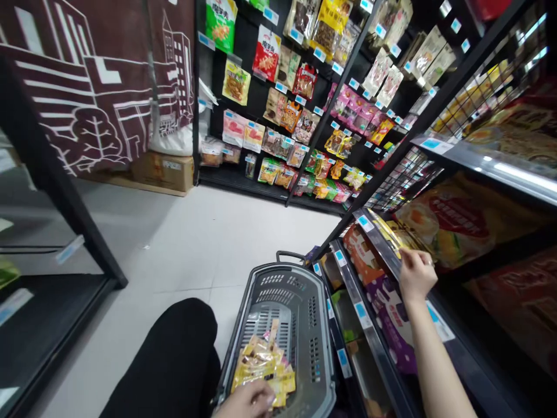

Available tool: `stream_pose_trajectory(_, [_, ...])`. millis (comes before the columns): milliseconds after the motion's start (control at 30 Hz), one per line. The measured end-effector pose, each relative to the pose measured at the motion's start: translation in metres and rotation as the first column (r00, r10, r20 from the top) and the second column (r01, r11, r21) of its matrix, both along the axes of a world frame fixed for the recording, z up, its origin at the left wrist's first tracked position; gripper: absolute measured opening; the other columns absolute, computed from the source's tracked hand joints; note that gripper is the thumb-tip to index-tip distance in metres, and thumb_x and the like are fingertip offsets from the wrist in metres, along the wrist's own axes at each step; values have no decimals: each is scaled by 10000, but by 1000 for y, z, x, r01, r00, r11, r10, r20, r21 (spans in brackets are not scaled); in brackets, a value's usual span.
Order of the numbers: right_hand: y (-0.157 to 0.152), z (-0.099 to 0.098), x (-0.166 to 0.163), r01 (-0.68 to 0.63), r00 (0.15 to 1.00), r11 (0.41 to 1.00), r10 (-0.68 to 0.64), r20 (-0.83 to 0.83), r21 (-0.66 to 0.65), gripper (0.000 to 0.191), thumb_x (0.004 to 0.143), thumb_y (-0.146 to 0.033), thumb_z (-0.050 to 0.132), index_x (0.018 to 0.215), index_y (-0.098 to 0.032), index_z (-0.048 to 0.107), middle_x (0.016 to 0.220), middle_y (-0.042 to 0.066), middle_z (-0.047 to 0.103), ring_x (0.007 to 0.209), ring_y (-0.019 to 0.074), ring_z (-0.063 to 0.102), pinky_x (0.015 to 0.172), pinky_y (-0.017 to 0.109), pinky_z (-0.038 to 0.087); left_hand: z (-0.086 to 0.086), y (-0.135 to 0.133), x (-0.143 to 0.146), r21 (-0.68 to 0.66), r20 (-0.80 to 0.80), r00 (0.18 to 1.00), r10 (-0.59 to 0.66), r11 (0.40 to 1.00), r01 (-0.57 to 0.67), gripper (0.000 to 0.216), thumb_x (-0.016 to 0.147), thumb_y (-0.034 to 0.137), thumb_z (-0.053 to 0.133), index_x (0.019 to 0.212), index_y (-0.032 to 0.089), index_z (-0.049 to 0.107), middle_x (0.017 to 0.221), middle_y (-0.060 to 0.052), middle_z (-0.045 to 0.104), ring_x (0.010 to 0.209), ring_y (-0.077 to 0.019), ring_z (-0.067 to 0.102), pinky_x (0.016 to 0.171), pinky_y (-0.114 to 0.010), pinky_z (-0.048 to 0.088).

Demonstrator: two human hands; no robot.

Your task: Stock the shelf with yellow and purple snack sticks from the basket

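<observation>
My right hand [416, 274] is raised to the shelf on the right, fingers curled closed on the corner of a yellow snack bag [439, 227] that lies on the shelf. My left hand [249, 400] is low at the bottom edge, fingers bent over a bunch of small yellow snack packets [261, 363] inside a grey shopping basket [304, 325] on the floor. My knee in black trousers [183, 354] is just left of the basket.
Black shelves [369, 325] with blue price tags run along the right, stocked with orange and purple bags. A back wall rack [304, 116] holds several hanging snack packs. A cardboard box [163, 169] and a brown curtain stand at left; pale floor lies between.
</observation>
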State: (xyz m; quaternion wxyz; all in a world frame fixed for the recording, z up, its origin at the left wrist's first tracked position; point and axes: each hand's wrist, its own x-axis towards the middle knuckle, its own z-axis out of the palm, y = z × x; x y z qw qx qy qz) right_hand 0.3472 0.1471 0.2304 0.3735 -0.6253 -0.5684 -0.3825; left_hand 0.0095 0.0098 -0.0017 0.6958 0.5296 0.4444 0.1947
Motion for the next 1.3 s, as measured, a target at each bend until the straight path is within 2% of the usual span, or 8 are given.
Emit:
stream_pose_trajectory(133, [-81, -63, -51, -320, 947, 947, 321, 18, -28, 108, 778, -209, 605, 841, -212, 693, 782, 38, 633, 672, 144, 604, 594, 240, 452, 26, 3, -9, -443, 525, 791, 316, 894, -63, 585, 695, 636, 480, 1009, 145, 529, 772, -71, 638, 637, -168, 596, 611, -294, 464])
stream_pose_trajectory(233, [-141, -117, -85, -527, 850, 827, 519, -91, -195, 231, 755, -123, 617, 935, -254, 680, 826, 23, 637, 696, 141, 620, 643, 245, 490, 38, 3, -16, -514, 659, 646, 385, 858, 13, 607, 718, 580, 517, 1151, 161, 443, 968, -130, 619, 820, -225, 624, 663, -338, 498])
stream_pose_trajectory(467, [-205, -191, -121, -685, 573, 720, 438, -693, -111, 156, 719, -196, 649, 872, -204, 677, 874, 71, 601, 794, 202, 601, 684, 343, 517, 14, -5, -5, -395, 395, 789, 471, 862, -317, 346, 643, 234, 702, 913, 163, 498, 689, 3, 597, 635, -139, 626, 587, -281, 544])
stream_pose_trajectory(600, [-213, -208, -123, -622, 402, 783, 291, -868, -26, 97, 698, -256, 666, 661, -171, 637, 789, 63, 540, 757, 186, 565, 607, 302, 511, 9, -6, -1, -265, 383, 844, 377, 919, -291, 407, 627, 269, 703, 955, 181, 478, 611, 39, 581, 534, -151, 616, 523, -315, 549])
stream_pose_trajectory(700, [-213, -216, -117, -599, 309, 800, 202, -929, -25, 167, 659, -297, 691, 770, -176, 663, 891, 78, 526, 855, 208, 558, 683, 324, 516, 11, -8, 0, -190, 380, 873, 307, 949, -251, 494, 636, 285, 693, 1070, 167, 488, 675, 9, 617, 578, -167, 632, 547, -318, 551])
stream_pose_trajectory(900, [-207, -233, -106, -785, 73, 619, 49, -996, -27, 232, 597, -333, 723, 762, -172, 700, 931, 122, 619, 921, 264, 583, 818, 405, 479, 10, -12, 2, -35, 238, 931, 276, 961, -276, 398, 611, 316, 712, 943, 111, 634, 725, -44, 654, 697, -196, 642, 652, -322, 545])
stream_pose_trajectory(1167, [-205, -238, -126, -833, 66, 553, 45, -997, -30, 138, 592, -303, 721, 659, -185, 694, 739, 79, 667, 801, 242, 602, 775, 382, 465, 16, -10, -1, -48, 298, 875, 381, 922, -384, 574, 586, 280, 729, 1116, 182, 531, 809, -3, 600, 666, -149, 598, 608, -328, 549])
stream_pose_trajectory(1300, [-206, -236, -120, -860, 92, 508, 56, -994, -51, 131, 620, -310, 706, 676, -192, 696, 768, 76, 667, 823, 233, 597, 792, 367, 454, 14, -9, -5, 91, 207, 909, 360, 919, -385, 415, 592, 286, 721, 963, 165, 581, 820, -12, 574, 688, -157, 587, 590, -310, 533])
